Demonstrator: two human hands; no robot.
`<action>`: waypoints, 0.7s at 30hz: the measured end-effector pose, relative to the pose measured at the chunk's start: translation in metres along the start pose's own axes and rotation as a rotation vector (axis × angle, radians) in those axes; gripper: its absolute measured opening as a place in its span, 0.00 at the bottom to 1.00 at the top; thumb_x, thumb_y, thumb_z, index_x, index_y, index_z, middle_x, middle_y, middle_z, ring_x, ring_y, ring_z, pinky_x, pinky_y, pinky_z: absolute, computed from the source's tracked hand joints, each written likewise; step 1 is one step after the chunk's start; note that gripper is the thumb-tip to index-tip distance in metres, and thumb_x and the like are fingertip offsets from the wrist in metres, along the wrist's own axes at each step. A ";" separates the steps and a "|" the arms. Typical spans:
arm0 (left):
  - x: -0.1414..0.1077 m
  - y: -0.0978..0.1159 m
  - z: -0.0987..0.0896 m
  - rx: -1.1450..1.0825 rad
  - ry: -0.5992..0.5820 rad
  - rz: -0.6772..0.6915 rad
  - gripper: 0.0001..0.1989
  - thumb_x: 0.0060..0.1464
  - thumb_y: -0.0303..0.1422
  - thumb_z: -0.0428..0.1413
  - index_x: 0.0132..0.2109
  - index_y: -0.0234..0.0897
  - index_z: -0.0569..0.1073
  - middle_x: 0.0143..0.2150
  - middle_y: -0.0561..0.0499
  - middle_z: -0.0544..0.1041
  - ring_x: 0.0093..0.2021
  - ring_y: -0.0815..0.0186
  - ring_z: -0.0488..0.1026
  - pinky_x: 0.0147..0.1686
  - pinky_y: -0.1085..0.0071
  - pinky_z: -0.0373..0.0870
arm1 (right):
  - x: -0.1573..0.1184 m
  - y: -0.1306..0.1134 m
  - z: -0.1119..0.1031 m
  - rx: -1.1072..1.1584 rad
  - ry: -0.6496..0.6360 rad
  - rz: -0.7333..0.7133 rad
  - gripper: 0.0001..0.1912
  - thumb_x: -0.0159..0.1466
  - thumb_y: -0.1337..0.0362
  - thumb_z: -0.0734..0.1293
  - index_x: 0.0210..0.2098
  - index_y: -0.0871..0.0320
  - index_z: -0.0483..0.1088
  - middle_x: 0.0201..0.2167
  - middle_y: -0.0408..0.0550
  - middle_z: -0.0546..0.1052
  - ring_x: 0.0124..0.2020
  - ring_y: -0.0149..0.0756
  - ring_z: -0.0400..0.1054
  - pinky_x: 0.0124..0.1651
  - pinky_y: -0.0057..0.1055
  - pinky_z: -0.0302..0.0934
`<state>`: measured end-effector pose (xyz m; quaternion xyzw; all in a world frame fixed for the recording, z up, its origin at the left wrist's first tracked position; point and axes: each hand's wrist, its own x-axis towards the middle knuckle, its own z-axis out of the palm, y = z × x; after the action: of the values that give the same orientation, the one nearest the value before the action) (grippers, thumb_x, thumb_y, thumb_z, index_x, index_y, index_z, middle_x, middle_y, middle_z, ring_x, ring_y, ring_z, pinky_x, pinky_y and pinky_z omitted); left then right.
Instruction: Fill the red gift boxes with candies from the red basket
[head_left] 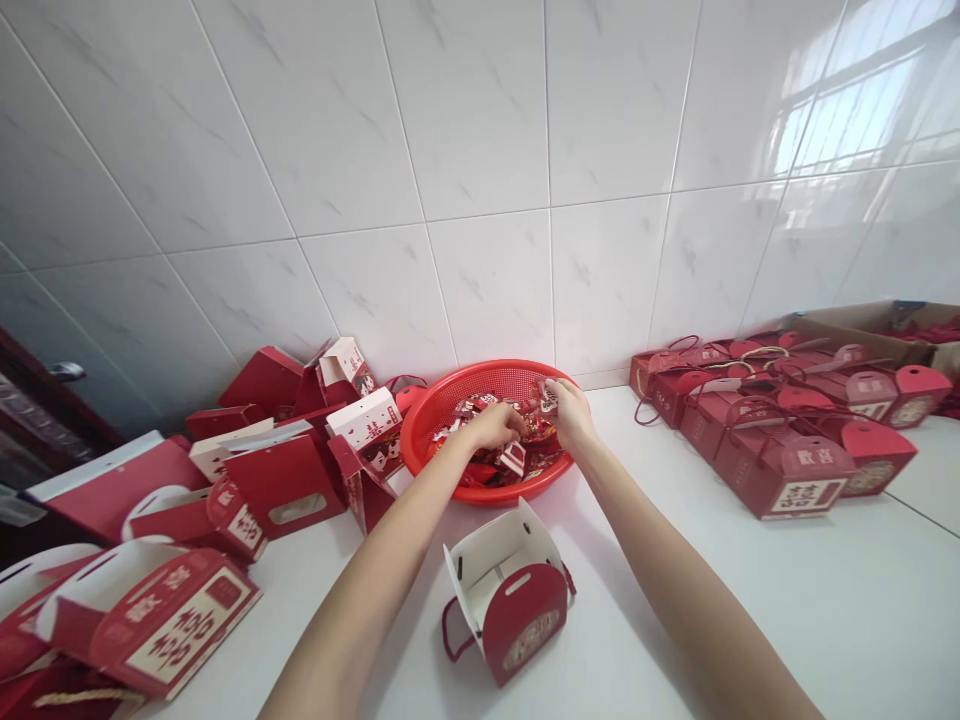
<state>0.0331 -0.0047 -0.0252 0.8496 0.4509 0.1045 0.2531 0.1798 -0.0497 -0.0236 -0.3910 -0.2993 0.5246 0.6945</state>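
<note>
A red plastic basket of wrapped sweets stands against the tiled wall. My left hand reaches down into it with bent fingers among the sweets; its fingertips are partly hidden, so what they hold, if anything, does not show. At the basket's right rim, my right hand is closed on a small wrapped sweet. In front of the basket, between my forearms, stands an open red gift box with a white inside and a dark red cord. No sweets show inside it.
Several open red and white gift boxes crowd the left side. On the right, closed red boxes with cord handles stand in rows. Behind them is a cardboard carton with red items. The white tiled wall bounds the back of the table.
</note>
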 end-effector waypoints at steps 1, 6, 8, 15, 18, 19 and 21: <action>0.000 -0.003 -0.002 -0.026 0.037 0.001 0.13 0.44 0.22 0.54 0.34 0.36 0.82 0.32 0.51 0.83 0.35 0.63 0.79 0.38 0.72 0.72 | -0.001 0.000 0.000 0.000 -0.001 0.000 0.13 0.50 0.60 0.70 0.22 0.55 0.60 0.21 0.36 0.69 0.22 0.29 0.67 0.25 0.27 0.60; -0.001 -0.013 -0.006 -0.138 0.238 0.018 0.11 0.48 0.25 0.56 0.36 0.37 0.83 0.37 0.49 0.84 0.42 0.60 0.80 0.45 0.68 0.74 | -0.002 -0.002 0.002 -0.005 -0.014 0.006 0.11 0.50 0.60 0.70 0.23 0.55 0.63 0.22 0.37 0.70 0.23 0.30 0.68 0.25 0.27 0.61; 0.000 -0.014 -0.006 -0.175 0.303 0.028 0.11 0.50 0.26 0.56 0.37 0.37 0.83 0.39 0.49 0.84 0.43 0.59 0.80 0.46 0.67 0.74 | -0.003 -0.003 0.002 -0.007 -0.018 0.010 0.10 0.50 0.61 0.69 0.23 0.55 0.63 0.22 0.38 0.70 0.23 0.30 0.68 0.25 0.27 0.61; 0.008 -0.020 -0.007 -0.254 0.446 0.046 0.12 0.51 0.24 0.56 0.40 0.36 0.82 0.42 0.47 0.84 0.43 0.60 0.80 0.47 0.66 0.74 | -0.002 -0.002 0.001 -0.020 -0.035 0.011 0.08 0.51 0.62 0.68 0.25 0.56 0.64 0.27 0.39 0.73 0.22 0.30 0.69 0.24 0.28 0.61; 0.008 -0.022 -0.008 -0.266 0.451 0.042 0.12 0.50 0.25 0.57 0.41 0.36 0.81 0.43 0.46 0.84 0.44 0.60 0.80 0.47 0.66 0.74 | -0.001 -0.001 0.000 -0.028 -0.037 0.012 0.09 0.51 0.62 0.69 0.25 0.56 0.63 0.26 0.39 0.73 0.22 0.30 0.69 0.25 0.28 0.61; 0.007 -0.022 -0.008 -0.265 0.442 0.036 0.11 0.50 0.25 0.57 0.41 0.36 0.81 0.43 0.46 0.84 0.44 0.60 0.80 0.47 0.66 0.75 | -0.001 -0.001 0.000 -0.030 -0.036 0.013 0.09 0.51 0.62 0.69 0.25 0.56 0.63 0.26 0.38 0.72 0.22 0.30 0.69 0.25 0.27 0.61; 0.005 -0.023 -0.008 -0.255 0.402 0.023 0.10 0.49 0.26 0.59 0.39 0.36 0.81 0.41 0.46 0.84 0.43 0.59 0.80 0.45 0.66 0.75 | -0.001 -0.001 0.000 -0.033 -0.033 0.015 0.10 0.51 0.61 0.69 0.25 0.55 0.63 0.25 0.38 0.71 0.22 0.30 0.68 0.25 0.27 0.61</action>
<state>0.0163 0.0126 -0.0306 0.7779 0.4659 0.3305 0.2621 0.1801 -0.0505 -0.0228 -0.3957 -0.3164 0.5313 0.6790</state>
